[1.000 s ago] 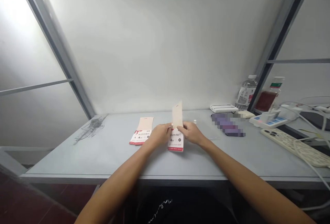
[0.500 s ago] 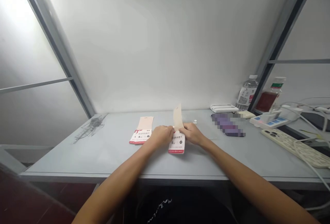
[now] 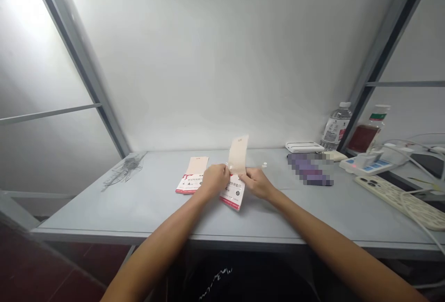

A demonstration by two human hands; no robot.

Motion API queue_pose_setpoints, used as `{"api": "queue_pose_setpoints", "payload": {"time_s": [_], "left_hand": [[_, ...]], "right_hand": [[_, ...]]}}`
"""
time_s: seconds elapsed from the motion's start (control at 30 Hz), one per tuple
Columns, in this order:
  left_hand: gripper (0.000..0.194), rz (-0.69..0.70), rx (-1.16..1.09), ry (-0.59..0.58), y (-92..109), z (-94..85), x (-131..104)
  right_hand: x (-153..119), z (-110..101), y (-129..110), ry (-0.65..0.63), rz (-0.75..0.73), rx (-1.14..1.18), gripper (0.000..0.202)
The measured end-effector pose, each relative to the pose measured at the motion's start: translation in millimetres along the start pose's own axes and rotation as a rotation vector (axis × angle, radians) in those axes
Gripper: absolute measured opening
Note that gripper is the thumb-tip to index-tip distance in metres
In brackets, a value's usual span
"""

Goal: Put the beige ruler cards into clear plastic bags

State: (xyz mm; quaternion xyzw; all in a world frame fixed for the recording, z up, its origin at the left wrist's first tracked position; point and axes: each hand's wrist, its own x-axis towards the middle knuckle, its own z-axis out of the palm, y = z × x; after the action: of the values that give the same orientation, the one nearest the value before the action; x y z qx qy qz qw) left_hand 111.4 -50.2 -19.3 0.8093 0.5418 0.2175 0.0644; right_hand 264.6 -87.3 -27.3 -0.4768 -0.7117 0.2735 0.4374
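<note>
Overlapped packets: red-and-white packets (image 3: 190, 184) lie left of the desk's middle, just beside our left hand (image 3: 215, 177); a sideways sweep of it could scatter them.
Left fingers: we have them curled, grasping the upper left of the held packet (image 3: 233, 194); too tight a pinch could crease it.
Held packet: near the desk's middle, tilted, its pale upper panel (image 3: 238, 153) standing toward the back edge; uneven pulling by our two hands could tear it where we grip, or the lower end could slip away. We cannot tell whether it touches the desk.
Right fingers: our right hand (image 3: 256, 182) grasps the packet's right side, thumb in front; a jerk outward could brush the small white pieces (image 3: 264, 165) beyond it.
Desk: grey (image 3: 146, 207), with a dark tangle of lines (image 3: 125, 170) by its back left corner, drawn or loose we cannot tell.
Wall: plain and pale (image 3: 208, 61), rising behind the back edge.
Back right corner: a clear bottle (image 3: 336, 128) and a container of red contents (image 3: 365, 137).
Right end: a power strip (image 3: 365, 166) and a patterned phone case (image 3: 413, 207) under white cables.
</note>
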Motion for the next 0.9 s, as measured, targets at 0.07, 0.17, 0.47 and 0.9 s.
{"api": "queue_pose_setpoints", "payload": {"time_s": [0.07,0.17,0.47,0.9], "left_hand": [[0.04,-0.015,-0.116,0.001,-5.4,-3.6,2.9],[0.031,-0.06,-0.315,0.034,-9.4,-8.7,5.4],[0.018,0.013,-0.864,-0.079,-9.7,-12.1,10.0],[0.032,-0.024,-1.116,-0.141,-10.7,-8.1,11.2]], "right_hand": [[1.2,0.6,-2.7,0.04,0.03,0.047,0.026],[4.4,-3.5,-5.1,0.082,0.13,0.193,0.031],[7.7,-12.9,-3.6,0.039,0.104,0.439,0.035],[10.2,-12.6,-1.8,0.029,0.184,0.409,0.03]]}}
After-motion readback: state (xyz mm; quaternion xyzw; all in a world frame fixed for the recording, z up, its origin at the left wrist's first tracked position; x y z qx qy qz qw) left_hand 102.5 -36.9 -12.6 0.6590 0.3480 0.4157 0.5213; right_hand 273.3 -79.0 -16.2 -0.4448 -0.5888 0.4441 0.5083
